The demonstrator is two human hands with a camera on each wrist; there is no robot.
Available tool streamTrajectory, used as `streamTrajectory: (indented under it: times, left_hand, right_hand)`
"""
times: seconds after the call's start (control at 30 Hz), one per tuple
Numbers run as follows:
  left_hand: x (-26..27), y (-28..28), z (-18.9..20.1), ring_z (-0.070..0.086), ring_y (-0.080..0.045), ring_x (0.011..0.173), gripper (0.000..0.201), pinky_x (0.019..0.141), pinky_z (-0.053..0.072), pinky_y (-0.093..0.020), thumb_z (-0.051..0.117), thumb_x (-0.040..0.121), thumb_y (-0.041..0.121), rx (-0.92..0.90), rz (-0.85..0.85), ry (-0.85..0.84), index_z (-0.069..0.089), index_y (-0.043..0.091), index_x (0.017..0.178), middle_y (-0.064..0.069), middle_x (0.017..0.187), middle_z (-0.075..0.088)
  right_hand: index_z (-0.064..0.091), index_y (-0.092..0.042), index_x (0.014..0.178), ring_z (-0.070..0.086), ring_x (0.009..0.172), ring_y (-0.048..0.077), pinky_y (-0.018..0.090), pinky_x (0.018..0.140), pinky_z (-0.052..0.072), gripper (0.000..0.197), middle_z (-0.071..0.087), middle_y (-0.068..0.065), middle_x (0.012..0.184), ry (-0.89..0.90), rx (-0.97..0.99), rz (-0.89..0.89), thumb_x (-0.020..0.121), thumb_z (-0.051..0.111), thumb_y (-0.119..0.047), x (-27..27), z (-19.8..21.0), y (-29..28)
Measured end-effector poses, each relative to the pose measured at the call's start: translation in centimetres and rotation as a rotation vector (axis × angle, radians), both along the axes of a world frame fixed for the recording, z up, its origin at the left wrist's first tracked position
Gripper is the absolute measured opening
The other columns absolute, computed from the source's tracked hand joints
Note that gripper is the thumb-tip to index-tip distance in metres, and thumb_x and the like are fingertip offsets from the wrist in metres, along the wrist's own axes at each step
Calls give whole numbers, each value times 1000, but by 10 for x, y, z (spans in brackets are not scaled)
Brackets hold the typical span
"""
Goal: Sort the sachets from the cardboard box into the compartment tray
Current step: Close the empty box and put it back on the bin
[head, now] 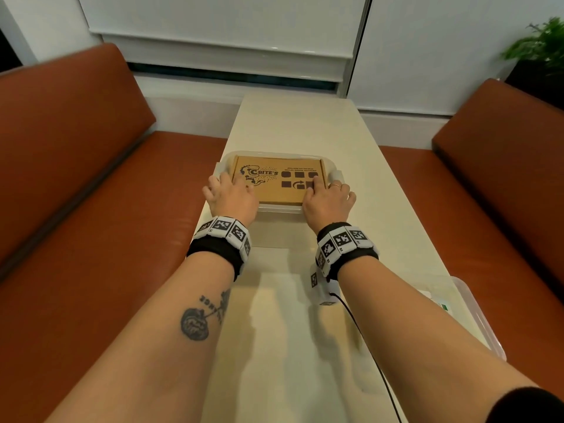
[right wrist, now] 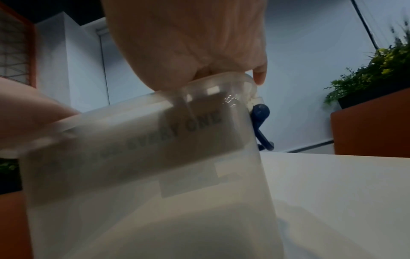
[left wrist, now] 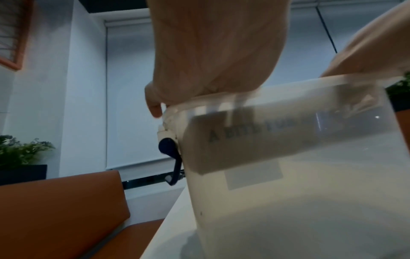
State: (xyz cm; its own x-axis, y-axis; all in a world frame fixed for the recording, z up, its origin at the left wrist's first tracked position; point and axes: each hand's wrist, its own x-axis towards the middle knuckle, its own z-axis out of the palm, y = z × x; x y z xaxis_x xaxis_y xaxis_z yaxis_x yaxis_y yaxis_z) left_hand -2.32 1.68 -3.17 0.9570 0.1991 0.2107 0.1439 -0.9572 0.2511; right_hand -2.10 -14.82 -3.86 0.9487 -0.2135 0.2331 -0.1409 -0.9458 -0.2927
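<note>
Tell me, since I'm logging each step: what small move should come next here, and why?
Probably lift the closed brown cardboard box out of the clear plastic container and set it on the cream table. Left hand and right hand rest on its near corners, and no sachets show yet.

A table [head: 305,129] is set between two benches [head: 76,154], one on each side; a clear tub [head: 276,209] is placed on it mid-length; a cardboard box [head: 274,181] is held inside the tub; a second container [head: 476,312] is set at the table's near right edge; a plant [head: 540,47] is seen behind the right bench.
</note>
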Motion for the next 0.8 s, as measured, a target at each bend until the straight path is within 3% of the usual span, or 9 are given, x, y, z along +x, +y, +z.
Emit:
streamTrajectory:
  times: [0.13, 0.27, 0.4, 0.57, 0.8]
  left_hand:
    - [1, -5, -2, 12, -27, 145, 48, 115, 5, -52, 20, 101, 44, 95, -210, 30, 38, 30, 143, -2, 157, 22]
    - [4, -4, -3, 30, -25, 140, 49, 116, 16, -48, 15, 101, 43, 79, -281, 97, 39, 31, 143, 0, 152, 34]
    - [6, -5, -3, 44, -26, 128, 50, 106, 30, -45, 14, 102, 41, 66, -280, 126, 46, 28, 138, -2, 141, 48]
    - [7, -7, 1, 49, -27, 122, 53, 99, 33, -44, 12, 102, 40, 71, -277, 193, 49, 25, 135, -2, 136, 52]
    - [9, -7, 3, 49, -28, 121, 53, 103, 31, -45, 11, 102, 39, 82, -275, 214, 49, 23, 135, -2, 137, 51]
  right_hand:
    - [50, -28, 134, 26, 137, 27, 50, 113, 9, 44, 38, 6, 149, -4, -38, 135, 99, 27, -39, -2, -4, 5]
    - [45, -32, 138, 33, 137, 25, 49, 115, 7, 48, 37, 4, 150, 112, -86, 190, 100, 18, -42, 0, -4, 5]
    - [48, -31, 136, 38, 134, 26, 49, 114, 8, 49, 39, 5, 149, 169, -116, 203, 100, 17, -39, 1, 0, 4]
    - [52, -28, 132, 46, 126, 27, 50, 114, 11, 49, 48, 6, 142, 204, -133, 223, 99, 16, -34, 0, 4, 4]
    - [52, -26, 130, 48, 123, 27, 51, 113, 13, 48, 49, 6, 140, 211, -140, 237, 99, 16, -33, 0, 7, 4]
